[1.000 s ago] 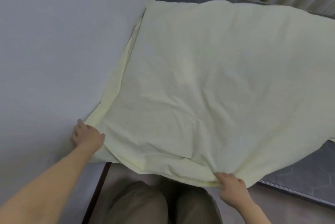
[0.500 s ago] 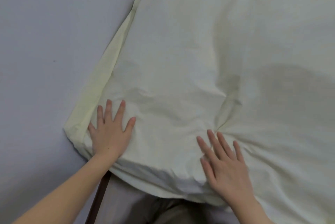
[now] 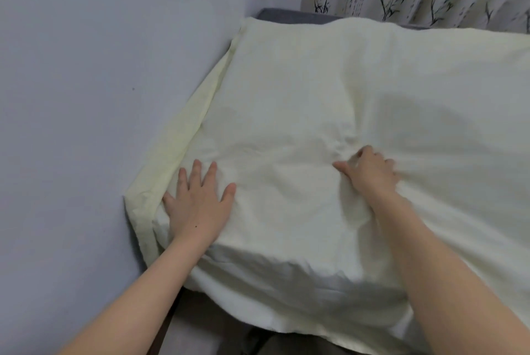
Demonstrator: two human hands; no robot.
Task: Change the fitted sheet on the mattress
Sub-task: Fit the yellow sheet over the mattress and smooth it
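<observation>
Clearly left hand [image 3: 198, 205] lay flat, gripping nothing, beside wall-side corner of pale yellow cotton fitted sheet [image 3: 329, 90]; right hand [image 3: 370, 171] bunched sheet farther right.

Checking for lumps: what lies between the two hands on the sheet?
Head view: only pale yellow sheet, lightly wrinkled, between the flat left hand and the right hand.

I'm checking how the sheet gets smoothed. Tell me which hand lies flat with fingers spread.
The left hand, nearest the wall, lies flat on the pale yellow sheet with fingers spread. The right hand has its fingers curled, bunching the fabric.
</observation>
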